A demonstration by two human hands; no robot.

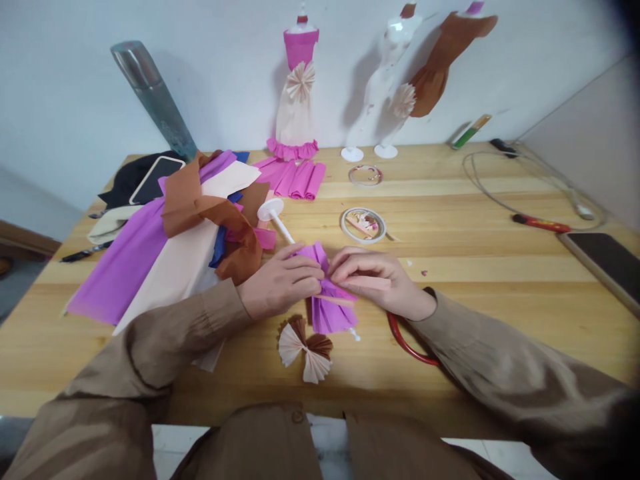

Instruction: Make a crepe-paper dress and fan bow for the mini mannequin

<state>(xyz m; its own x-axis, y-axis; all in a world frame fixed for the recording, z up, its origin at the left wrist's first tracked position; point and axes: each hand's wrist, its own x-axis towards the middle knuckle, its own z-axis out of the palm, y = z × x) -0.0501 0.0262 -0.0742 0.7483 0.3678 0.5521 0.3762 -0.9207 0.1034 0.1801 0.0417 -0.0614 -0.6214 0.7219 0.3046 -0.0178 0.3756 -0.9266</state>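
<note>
A small mannequin lies on the table, its white round stand (271,209) toward the back left. Purple crepe paper (334,316) wraps its body. Over the purple paper my left hand (284,280) presses with its fingers bent, holding the wrapped figure down. A peach paper strip (370,283) is pinched by my right hand (377,277); part of it crosses the purple paper at the middle. A pleated paper bow (306,351), brown and cream, lies just in front. Beneath my right forearm shows a red handle (410,345), partly hidden.
Crepe paper sheets (150,267) pile up at the left, beside a tilted-looking bottle (155,97). Dressed mannequins (300,100) stand along the wall. Two tape rolls (363,225) lie behind my hands. A phone (607,267), cable (540,170) and red pen-like tool (540,223) are right.
</note>
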